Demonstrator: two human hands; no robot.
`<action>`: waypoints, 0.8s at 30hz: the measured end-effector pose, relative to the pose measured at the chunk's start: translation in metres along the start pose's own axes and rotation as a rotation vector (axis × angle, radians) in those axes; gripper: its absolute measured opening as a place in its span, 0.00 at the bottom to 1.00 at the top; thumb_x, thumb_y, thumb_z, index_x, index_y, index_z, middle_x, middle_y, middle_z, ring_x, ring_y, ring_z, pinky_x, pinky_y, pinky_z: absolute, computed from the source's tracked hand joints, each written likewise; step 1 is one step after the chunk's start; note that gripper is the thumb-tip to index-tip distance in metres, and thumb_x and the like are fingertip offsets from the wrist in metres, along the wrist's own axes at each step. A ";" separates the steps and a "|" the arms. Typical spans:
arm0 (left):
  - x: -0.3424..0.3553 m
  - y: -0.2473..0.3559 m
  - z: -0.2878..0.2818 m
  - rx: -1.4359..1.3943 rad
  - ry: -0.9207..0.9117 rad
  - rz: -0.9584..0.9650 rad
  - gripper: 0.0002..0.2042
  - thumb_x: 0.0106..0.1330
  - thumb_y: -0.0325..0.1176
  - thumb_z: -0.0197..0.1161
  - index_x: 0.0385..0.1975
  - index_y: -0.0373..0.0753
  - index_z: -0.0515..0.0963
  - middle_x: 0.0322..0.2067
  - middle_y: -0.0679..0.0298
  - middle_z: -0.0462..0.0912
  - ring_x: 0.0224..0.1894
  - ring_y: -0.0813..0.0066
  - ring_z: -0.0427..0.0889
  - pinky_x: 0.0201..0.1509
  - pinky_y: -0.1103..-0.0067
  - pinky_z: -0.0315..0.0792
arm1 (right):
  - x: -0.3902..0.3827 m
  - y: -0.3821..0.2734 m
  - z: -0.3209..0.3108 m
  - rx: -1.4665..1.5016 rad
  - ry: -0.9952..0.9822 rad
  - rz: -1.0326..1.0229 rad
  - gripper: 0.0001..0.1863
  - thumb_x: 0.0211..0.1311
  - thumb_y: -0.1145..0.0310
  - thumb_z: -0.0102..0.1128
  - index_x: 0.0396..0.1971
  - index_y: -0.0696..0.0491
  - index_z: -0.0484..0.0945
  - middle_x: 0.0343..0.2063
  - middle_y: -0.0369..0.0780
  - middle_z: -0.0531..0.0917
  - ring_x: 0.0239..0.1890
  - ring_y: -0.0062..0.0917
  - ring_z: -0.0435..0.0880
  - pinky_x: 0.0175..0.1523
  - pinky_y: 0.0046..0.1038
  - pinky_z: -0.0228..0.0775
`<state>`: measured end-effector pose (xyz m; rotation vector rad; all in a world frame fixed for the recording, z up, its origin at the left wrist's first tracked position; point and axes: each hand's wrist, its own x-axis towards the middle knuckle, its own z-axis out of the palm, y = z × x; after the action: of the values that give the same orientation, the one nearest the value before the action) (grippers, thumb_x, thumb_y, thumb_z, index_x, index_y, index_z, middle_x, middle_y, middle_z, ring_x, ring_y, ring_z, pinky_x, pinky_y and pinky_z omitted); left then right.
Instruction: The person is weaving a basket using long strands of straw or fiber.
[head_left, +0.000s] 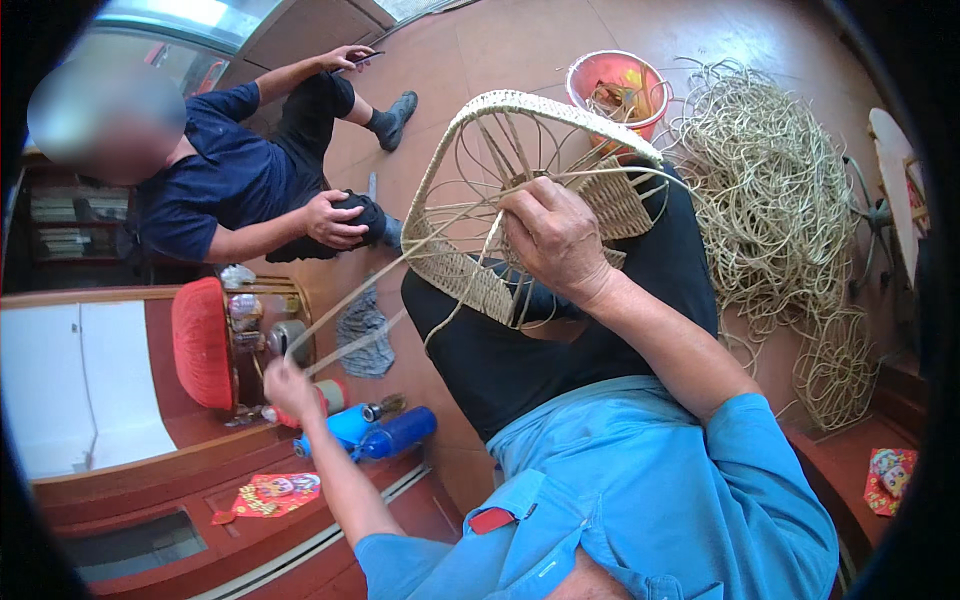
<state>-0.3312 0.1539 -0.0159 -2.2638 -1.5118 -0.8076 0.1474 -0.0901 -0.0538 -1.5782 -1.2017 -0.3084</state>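
A woven frame of pale cord (456,274), with thin spokes and partly woven panels, rests on my lap. My right hand (548,232) is closed at its middle, gripping a pale strand near the hub. Out to the left, my left hand (288,382) is closed, slightly blurred, on a long pale strand (344,310) that runs from the frame; a small dark shape shows by its fingers, too unclear to name.
Another person (220,170) sits at upper left holding a dark slim object. A red bucket (648,102) and heaped cord (760,200) lie at right. A red-cushioned chair (200,342), a grey cloth (362,340), blue cylinders (398,434) and red cabinets (120,490) are at left.
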 end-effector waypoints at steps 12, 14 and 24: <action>-0.008 0.204 0.001 -0.425 -0.235 0.200 0.10 0.75 0.34 0.70 0.49 0.38 0.88 0.46 0.55 0.90 0.53 0.53 0.87 0.62 0.61 0.77 | 0.000 -0.005 0.003 -0.004 -0.003 0.016 0.08 0.65 0.76 0.70 0.42 0.53 0.84 0.37 0.42 0.83 0.40 0.41 0.87 0.46 0.42 0.79; -0.009 0.288 -0.008 -0.413 -0.207 0.365 0.09 0.72 0.34 0.73 0.46 0.38 0.88 0.44 0.57 0.89 0.51 0.54 0.85 0.60 0.63 0.77 | 0.001 -0.006 0.003 -0.005 -0.025 0.022 0.08 0.65 0.76 0.70 0.42 0.53 0.85 0.37 0.42 0.83 0.39 0.41 0.87 0.46 0.42 0.79; 0.000 0.317 0.017 -0.410 -0.134 0.429 0.08 0.73 0.35 0.71 0.34 0.40 0.83 0.34 0.58 0.83 0.40 0.54 0.82 0.48 0.60 0.74 | 0.002 -0.009 0.008 -0.036 0.005 0.056 0.07 0.65 0.73 0.68 0.41 0.52 0.82 0.35 0.42 0.81 0.39 0.40 0.86 0.46 0.42 0.78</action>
<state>-0.0363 0.0358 -0.0111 -2.8483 -0.9024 -0.9085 0.1382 -0.0833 -0.0509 -1.6380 -1.1518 -0.2988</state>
